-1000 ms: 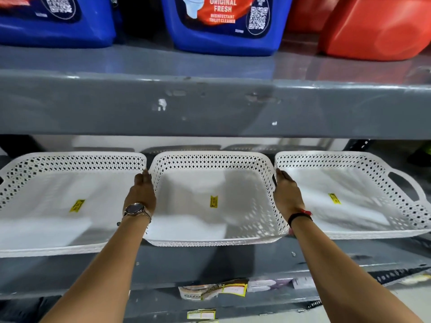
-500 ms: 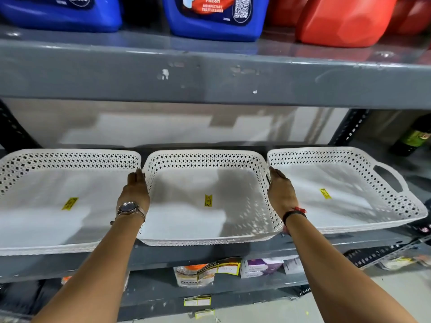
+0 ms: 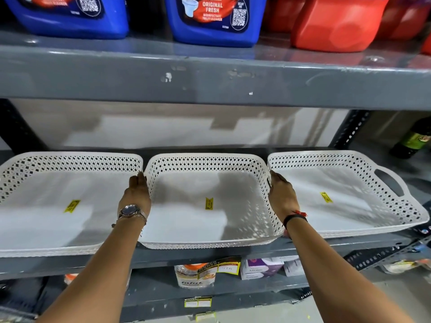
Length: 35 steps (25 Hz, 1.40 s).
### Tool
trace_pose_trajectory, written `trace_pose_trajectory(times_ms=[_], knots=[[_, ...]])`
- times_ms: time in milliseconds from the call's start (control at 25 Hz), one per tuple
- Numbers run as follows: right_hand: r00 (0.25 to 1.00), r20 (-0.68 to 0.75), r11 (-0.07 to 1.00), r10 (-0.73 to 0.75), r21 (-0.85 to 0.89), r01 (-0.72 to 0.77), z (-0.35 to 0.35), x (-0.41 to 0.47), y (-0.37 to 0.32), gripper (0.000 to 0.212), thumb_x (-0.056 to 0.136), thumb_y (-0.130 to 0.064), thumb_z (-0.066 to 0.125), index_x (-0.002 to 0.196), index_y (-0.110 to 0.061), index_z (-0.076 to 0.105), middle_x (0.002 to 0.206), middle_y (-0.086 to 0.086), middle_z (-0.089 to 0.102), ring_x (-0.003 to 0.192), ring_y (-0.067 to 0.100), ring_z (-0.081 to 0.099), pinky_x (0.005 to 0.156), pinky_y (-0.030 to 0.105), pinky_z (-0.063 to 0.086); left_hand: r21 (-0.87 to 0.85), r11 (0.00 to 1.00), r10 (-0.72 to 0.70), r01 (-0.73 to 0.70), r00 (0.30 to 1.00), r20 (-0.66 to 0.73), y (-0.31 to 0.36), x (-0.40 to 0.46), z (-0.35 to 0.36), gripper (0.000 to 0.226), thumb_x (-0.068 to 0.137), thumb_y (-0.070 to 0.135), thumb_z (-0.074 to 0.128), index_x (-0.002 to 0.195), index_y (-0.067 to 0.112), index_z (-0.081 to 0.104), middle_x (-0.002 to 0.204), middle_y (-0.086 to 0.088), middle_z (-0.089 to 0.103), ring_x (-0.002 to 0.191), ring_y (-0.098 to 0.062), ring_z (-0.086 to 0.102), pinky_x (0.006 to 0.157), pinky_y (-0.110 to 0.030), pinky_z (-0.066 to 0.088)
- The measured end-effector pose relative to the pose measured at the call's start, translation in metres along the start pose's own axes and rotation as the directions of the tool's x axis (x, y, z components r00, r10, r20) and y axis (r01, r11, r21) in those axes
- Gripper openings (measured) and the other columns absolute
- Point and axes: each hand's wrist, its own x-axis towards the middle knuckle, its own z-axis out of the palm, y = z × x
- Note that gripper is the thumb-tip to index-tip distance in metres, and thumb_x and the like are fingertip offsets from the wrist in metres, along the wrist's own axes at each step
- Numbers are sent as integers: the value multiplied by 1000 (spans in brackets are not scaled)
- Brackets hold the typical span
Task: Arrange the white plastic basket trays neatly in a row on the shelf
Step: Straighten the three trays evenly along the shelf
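Three white perforated basket trays stand side by side on the grey shelf (image 3: 233,251): the left tray (image 3: 46,220), the middle tray (image 3: 186,220) and the right tray (image 3: 345,206), each with a yellow sticker inside. My left hand (image 3: 137,194), with a watch on the wrist, grips the middle tray's left side wall. My right hand (image 3: 281,197), with a black band on the wrist, grips its right side wall. The fingertips of both hands are hidden between neighbouring trays. All three trays overhang the shelf's front edge slightly.
The shelf above (image 3: 210,78) carries blue toilet-cleaner jugs (image 3: 217,19) and red jugs (image 3: 338,24). A dark bottle (image 3: 412,138) stands at the far right behind the upright. Packets and small boxes (image 3: 256,268) lie on the shelf below.
The view has tilted up slightly. My hands keep their hold on the middle tray's sides; the three trays stay in a row, much as before.
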Motion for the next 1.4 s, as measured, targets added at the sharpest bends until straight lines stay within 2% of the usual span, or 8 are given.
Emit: trace_pose_trajectory(times_ms=[440,640,1000,1400], knots=[[1000,-19,1000,-23,17,23,0,0,0,52,90,7,36,141,-4,35,138,17,49,126,34,47,102,35,42,-31,999,-25,25,1000,-2,1,-2,-1,64,90,-10,34,148,3,14,145,-23,28,122,-44,48,100,-50,42],[999,-22,999,-30,9,30,-1,0,1,50,90,7,36,139,-4,37,134,19,52,121,36,50,99,36,44,-44,997,-65,64,998,-26,3,-4,-2,63,90,-10,34,148,6,16,133,-27,35,119,-43,44,97,-50,43],[999,-17,999,-39,1,39,-1,-2,0,52,90,9,36,140,-3,36,136,17,51,123,33,50,101,33,43,-45,997,-63,61,997,-40,1,-6,-1,64,89,-10,34,148,7,17,133,-27,35,120,-41,41,94,-50,45],[999,29,1000,-20,-23,21,-2,-1,-2,57,88,10,35,142,-6,32,141,15,45,125,33,47,102,35,42,-15,999,-40,40,999,-25,-1,-7,-1,67,89,-11,35,149,8,14,134,-26,33,118,-41,42,94,-50,46]])
